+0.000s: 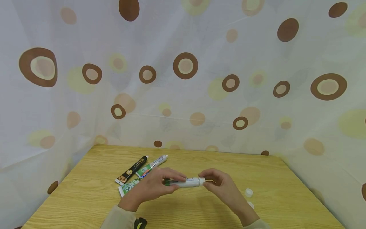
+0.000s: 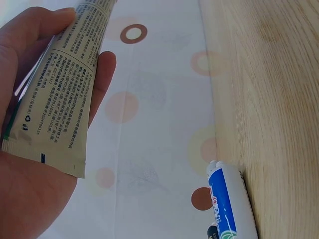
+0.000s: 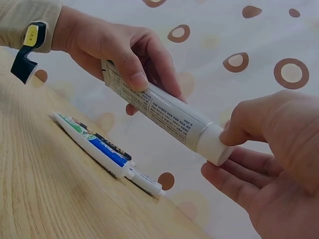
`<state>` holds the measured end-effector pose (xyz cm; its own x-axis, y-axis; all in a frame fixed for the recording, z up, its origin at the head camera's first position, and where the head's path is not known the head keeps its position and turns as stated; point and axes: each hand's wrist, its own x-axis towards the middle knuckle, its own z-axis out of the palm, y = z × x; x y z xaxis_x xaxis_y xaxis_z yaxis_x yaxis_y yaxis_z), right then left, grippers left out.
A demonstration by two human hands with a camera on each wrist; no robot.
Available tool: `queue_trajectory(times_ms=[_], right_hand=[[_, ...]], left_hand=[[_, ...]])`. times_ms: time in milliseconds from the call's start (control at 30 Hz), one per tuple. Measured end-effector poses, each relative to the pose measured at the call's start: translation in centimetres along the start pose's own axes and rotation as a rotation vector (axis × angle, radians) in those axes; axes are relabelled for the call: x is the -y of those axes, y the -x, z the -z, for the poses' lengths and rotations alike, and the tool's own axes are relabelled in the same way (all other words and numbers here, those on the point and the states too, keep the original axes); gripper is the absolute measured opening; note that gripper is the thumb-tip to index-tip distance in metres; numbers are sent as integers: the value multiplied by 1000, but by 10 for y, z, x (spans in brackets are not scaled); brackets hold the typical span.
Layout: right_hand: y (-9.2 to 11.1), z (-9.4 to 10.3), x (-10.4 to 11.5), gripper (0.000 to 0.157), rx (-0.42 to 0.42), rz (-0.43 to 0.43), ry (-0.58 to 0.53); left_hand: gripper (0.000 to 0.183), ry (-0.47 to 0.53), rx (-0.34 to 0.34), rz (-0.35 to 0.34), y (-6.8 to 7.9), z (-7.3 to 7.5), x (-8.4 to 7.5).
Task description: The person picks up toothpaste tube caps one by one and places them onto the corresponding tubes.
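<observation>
Above the table my left hand (image 1: pixel 154 187) grips a toothpaste tube (image 1: pixel 188 182) around its body, the tube lying nearly level. Its printed back (image 2: pixel 60 89) shows in the left wrist view, with the flat crimped end towards the palm. My right hand (image 1: pixel 224 187) pinches the tube's white cap (image 3: pixel 216 145) between thumb and fingers, and the cap sits on the tube's end. On the table by the left hand lie a black toothpaste tube (image 1: pixel 132 170), a white and green tube (image 1: pixel 154 163), and a blue and green tube (image 3: pixel 94 144) partly hidden behind that hand.
A loose white cap (image 1: pixel 249 192) stands on the wooden table (image 1: pixel 274 178) to the right of the right hand. Another white cap (image 1: pixel 251 205) lies nearer, partly covered by the right wrist. A patterned curtain (image 1: pixel 183 95) surrounds the table at the back and sides.
</observation>
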<state>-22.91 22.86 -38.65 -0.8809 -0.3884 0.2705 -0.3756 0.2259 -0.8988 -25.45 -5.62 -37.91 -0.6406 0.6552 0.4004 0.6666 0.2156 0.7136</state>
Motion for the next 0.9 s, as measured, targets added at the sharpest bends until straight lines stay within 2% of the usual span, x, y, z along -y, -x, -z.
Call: queue_trajectory(times_ms=[233, 567, 900], right_hand=[[0, 0, 0, 29, -5, -41, 12], [-1, 0, -1, 26, 44, 12, -3], [-1, -2, 0, 31, 21, -13, -3]], left_hand=[[30, -7, 2, -4, -1, 0, 0], [30, -7, 1, -18, -1, -1, 1], [30, -6, 2, -21, -2, -1, 1]])
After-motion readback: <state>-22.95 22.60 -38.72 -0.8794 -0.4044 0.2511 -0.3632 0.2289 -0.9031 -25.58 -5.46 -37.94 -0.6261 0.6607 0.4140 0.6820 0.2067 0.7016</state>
